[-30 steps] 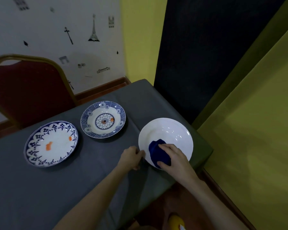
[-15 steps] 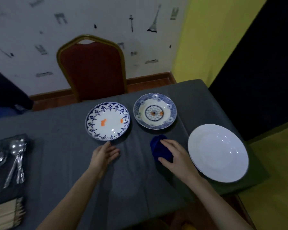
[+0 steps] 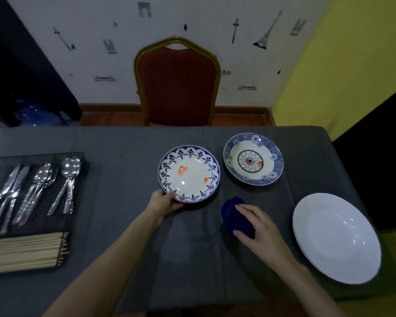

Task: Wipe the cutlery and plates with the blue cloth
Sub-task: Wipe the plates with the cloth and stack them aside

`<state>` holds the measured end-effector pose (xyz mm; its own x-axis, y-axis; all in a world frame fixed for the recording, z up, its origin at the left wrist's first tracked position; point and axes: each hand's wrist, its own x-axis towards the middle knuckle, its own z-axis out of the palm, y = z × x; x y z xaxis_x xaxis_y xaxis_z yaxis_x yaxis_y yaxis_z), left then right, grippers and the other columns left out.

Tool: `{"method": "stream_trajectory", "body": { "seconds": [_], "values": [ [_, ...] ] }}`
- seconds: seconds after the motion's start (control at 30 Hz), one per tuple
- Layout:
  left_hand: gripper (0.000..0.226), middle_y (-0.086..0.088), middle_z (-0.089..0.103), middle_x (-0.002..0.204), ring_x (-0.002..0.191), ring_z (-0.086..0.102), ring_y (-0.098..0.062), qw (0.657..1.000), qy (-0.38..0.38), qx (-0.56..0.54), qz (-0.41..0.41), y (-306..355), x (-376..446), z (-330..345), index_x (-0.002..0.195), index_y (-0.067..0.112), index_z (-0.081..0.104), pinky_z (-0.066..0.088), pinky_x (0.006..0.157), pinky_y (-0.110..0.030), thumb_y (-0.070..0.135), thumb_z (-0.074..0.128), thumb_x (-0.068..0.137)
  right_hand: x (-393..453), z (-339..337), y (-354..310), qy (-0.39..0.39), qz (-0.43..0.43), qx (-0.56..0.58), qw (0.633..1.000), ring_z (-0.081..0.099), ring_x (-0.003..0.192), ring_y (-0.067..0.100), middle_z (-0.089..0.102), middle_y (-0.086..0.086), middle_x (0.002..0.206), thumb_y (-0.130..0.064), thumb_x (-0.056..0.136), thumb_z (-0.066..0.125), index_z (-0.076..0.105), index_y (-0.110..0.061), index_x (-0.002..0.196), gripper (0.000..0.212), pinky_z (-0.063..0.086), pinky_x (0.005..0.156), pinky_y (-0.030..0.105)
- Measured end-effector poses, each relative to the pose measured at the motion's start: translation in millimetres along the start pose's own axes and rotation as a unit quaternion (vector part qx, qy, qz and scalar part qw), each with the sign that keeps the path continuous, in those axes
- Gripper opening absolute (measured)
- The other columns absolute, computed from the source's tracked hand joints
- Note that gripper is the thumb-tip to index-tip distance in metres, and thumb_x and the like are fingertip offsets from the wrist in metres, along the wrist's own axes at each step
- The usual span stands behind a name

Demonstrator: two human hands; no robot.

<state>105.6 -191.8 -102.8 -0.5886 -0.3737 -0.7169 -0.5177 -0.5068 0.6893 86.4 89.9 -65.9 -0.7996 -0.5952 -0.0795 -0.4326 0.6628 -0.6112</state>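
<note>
My left hand [image 3: 164, 203] grips the near left rim of a blue-patterned plate [image 3: 189, 174] with two orange smears. My right hand [image 3: 258, 227] holds the bunched blue cloth [image 3: 232, 213] on the grey tablecloth, to the right of that plate and apart from it. A second blue-rimmed plate [image 3: 253, 159] with a flower centre and an orange spot lies further back right. At the right edge sits a plain white plate [image 3: 336, 236]. Spoons [image 3: 66, 179] and other cutlery [image 3: 16, 186] lie in a black mesh tray [image 3: 77, 154] at the left.
A bundle of chopsticks [image 3: 25, 250] fills the tray's near compartment. A red chair [image 3: 177, 81] stands behind the table's far edge. The grey tablecloth [image 3: 124, 168] hangs over the near edge and the right edge beside the white plate.
My right hand brought the blue cloth off the white plate to the tablecloth. My left hand left the white plate's rim and now grips the smeared plate. The view swung left.
</note>
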Motion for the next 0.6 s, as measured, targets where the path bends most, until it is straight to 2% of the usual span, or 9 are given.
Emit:
{"method": "stream_trajectory", "body": {
  "seconds": [0.03,0.07,0.17,0.33,0.5,0.6],
  "values": [
    [0.035,-0.023,0.064,0.113,0.085,0.068,-0.031,1.000,0.001,-0.002,0.007,-5.1,-17.6,-32.5,0.125,-0.008,0.048,0.062,0.063,-0.032,-0.011,0.047,0.091,9.7,10.0,-15.7,-0.029,-0.031,-0.009,0.999,0.038,0.120,0.003,0.037,-0.019,0.132,-0.034,0.083,0.068,0.041,-0.029,0.140,0.063,0.035,0.101,0.024],
    [0.031,-0.022,0.066,0.110,0.081,0.069,-0.028,1.000,-0.023,0.009,0.000,-10.9,-23.5,-39.4,0.124,-0.006,0.049,0.062,0.061,-0.031,-0.010,0.047,0.092,12.5,7.4,-13.7,-0.026,-0.027,-0.011,0.999,0.038,0.119,0.003,0.037,-0.019,0.131,-0.034,0.083,0.069,0.041,-0.029,0.140,0.063,0.035,0.101,0.024],
    [0.024,-0.017,0.072,0.095,0.073,0.073,-0.024,0.992,-0.091,0.085,-0.023,-35.3,-37.0,-59.0,0.116,-0.003,0.054,0.062,0.065,-0.031,-0.007,0.048,0.094,21.9,9.1,-17.4,-0.026,-0.037,-0.013,0.999,0.039,0.120,0.005,0.040,-0.015,0.132,-0.032,0.082,0.070,0.042,-0.027,0.139,0.064,0.036,0.102,0.026],
    [0.021,-0.011,0.074,0.097,0.087,0.073,-0.026,0.965,-0.165,0.201,-0.028,-61.2,-61.9,-85.6,0.109,0.009,0.060,0.061,0.070,-0.034,-0.002,0.051,0.093,26.9,14.8,-25.5,-0.083,-0.085,-0.063,0.991,0.034,0.119,0.004,0.039,-0.014,0.136,-0.030,0.083,0.068,0.042,-0.025,0.140,0.062,0.029,0.101,0.018],
    [0.017,-0.015,0.072,0.100,0.084,0.073,-0.024,0.965,-0.129,0.228,0.000,-81.3,-72.7,-90.4,0.111,0.005,0.060,0.061,0.070,-0.034,0.006,0.052,0.096,25.7,43.2,-35.1,-0.161,-0.117,-0.136,0.971,0.033,0.124,0.011,0.037,-0.012,0.140,-0.031,0.084,0.064,0.037,-0.025,0.141,0.063,0.032,0.103,0.023],
    [0.015,-0.014,0.071,0.096,0.083,0.072,-0.021,0.973,-0.061,0.221,0.033,-92.3,-76.1,-88.2,0.104,0.002,0.061,0.062,0.070,-0.036,0.013,0.053,0.098,24.0,61.1,-43.4,-0.153,-0.080,-0.142,0.975,0.032,0.125,0.014,0.033,-0.008,0.142,-0.029,0.088,0.061,0.033,-0.022,0.143,0.063,0.031,0.104,0.025]
  ]
}}
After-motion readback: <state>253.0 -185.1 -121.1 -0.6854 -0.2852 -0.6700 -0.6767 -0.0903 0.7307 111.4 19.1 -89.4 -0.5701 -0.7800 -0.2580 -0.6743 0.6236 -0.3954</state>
